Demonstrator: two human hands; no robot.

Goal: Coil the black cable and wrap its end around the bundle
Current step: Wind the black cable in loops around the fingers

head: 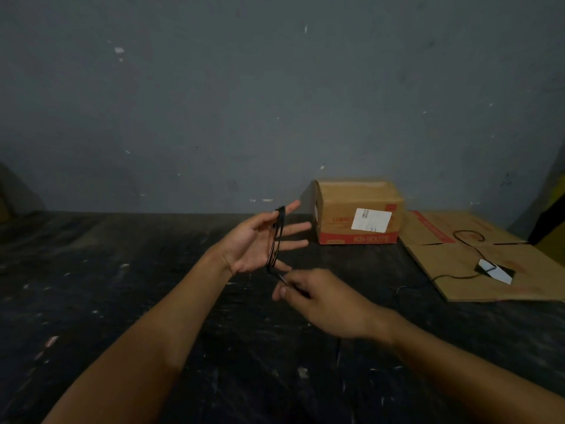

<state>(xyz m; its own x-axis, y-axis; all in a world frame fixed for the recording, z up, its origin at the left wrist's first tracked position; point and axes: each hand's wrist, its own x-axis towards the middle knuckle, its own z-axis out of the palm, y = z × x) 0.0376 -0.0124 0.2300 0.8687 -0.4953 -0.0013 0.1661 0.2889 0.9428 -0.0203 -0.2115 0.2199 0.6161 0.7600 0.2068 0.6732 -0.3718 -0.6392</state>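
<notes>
black cable (275,240) is looping around 1 spread left hand (260,240) (fingers straight); 1 right hand (318,296) is pinching its end.

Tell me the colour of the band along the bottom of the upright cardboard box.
Red, with pale lettering, on the brown cardboard box; the head view shows it.

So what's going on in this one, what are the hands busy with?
A person is winding a black cable around the spread, straight fingers of the left hand, palm up. Several loops already hang there. The right hand pinches the cable just below the loops. The end is not yet wrapped around the bundle. Behind, a cardboard box stands beside flattened cardboard on the dark table.
</notes>
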